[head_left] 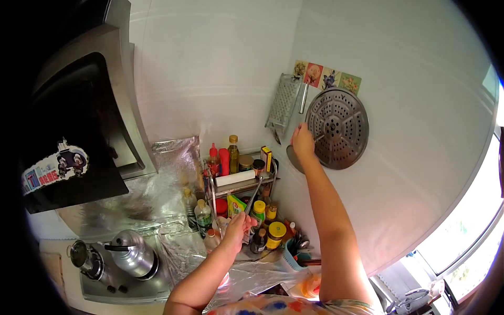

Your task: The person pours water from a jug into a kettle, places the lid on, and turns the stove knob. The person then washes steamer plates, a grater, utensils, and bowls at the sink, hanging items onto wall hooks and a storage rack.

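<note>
My left hand [240, 231] is low in front of the spice rack, its fingers closed around a long-handled metal utensil [253, 195] that slants up to the right. What its far end looks like is hard to tell against the rack. Raised to the wall, my right hand [303, 142] is closed beside a round perforated steamer plate [337, 128]. A metal utensil with a rounded grey end [294, 158] shows just below this hand; its handle is hidden by the fingers. To the left of it hangs a box grater [284, 101], and a metal handle [303, 98] hangs above.
A two-tier rack [235, 189] holds bottles and jars in the corner. A blue utensil basket [292, 256] stands to its right. On the left are a kettle [133, 254] on the stove [123, 292] and a range hood [79, 131]. A window [446, 241] is at right.
</note>
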A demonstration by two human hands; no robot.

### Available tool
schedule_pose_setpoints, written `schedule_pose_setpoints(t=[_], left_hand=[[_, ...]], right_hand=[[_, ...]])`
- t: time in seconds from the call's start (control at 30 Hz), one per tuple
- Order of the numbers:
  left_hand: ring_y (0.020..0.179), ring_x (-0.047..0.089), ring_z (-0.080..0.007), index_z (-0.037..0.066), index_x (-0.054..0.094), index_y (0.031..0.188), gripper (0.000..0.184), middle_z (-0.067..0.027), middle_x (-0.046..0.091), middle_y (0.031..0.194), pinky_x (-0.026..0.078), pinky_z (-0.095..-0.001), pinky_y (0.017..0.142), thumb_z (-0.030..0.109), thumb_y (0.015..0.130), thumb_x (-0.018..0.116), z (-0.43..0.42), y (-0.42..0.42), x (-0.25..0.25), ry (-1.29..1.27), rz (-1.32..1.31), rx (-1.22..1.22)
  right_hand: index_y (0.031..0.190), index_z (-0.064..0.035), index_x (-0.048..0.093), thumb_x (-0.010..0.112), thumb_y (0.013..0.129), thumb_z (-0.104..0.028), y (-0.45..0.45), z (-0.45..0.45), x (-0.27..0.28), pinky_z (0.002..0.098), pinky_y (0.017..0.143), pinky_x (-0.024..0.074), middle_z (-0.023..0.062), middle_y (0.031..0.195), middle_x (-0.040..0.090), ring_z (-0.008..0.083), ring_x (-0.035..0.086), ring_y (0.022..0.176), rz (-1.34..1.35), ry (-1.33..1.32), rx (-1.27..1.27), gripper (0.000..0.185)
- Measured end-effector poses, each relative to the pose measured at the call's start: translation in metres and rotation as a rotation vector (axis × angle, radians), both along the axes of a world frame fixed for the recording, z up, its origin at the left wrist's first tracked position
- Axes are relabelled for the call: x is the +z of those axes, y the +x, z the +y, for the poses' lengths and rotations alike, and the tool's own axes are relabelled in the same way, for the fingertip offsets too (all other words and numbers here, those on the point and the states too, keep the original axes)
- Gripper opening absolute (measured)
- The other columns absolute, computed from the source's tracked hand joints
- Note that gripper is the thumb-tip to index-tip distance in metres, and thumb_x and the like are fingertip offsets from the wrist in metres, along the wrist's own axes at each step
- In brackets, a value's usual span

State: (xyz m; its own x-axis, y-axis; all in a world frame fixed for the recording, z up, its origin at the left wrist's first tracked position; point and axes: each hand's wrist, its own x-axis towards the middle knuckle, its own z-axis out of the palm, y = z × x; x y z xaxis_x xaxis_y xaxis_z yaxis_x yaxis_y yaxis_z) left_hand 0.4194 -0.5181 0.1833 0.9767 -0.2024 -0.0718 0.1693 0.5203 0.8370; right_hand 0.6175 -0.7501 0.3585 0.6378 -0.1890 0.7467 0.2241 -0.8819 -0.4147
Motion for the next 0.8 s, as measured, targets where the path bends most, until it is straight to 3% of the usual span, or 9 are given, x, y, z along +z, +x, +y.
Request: schedule_pose_setpoints(t=[0.23,0.33,0.8], left_hand=[[0.078,0.059,-0.0159,0.011,0.05,0.073,0.033,-0.006,0.061,0.079,0.042,-0.0292,0.076,0.029,0.096,0.034,-0.003,0.005,-0.003,0.007,-0.025,-0.002],[0.078,0.058,-0.016,0.011,0.05,0.073,0.033,-0.0063,0.062,0.079,0.042,-0.0295,0.076,0.029,0.096,0.034,-0.005,0.006,0.0,-0.003,-0.03,-0.011],[0.076,0.057,-0.0148,0.01,0.05,0.075,0.031,-0.0061,0.061,0.078,0.042,-0.0271,0.074,0.027,0.096,0.034,0.003,0.008,-0.005,0.04,0.005,0.012]], right_hand=[[0.094,-0.0009,0.044,0.04,0.09,-0.018,0.014,-0.003,0.014,0.0353,0.057,0.0444,0.01,0.059,0.057,0.0239,0.058,0.055,0.07,0.057,-0.026,0.018],[0.1,-0.0008,0.045,0.043,0.09,-0.021,0.001,0.005,0.029,0.0439,0.067,0.0462,0.021,0.079,0.061,0.0371,0.06,0.075,0.183,0.127,0.027,0.023],[0.104,-0.0005,0.045,0.042,0.09,-0.019,0.001,0.004,0.02,0.0449,0.073,0.0435,0.0233,0.089,0.06,0.0393,0.057,0.085,0.231,0.245,0.003,0.024]])
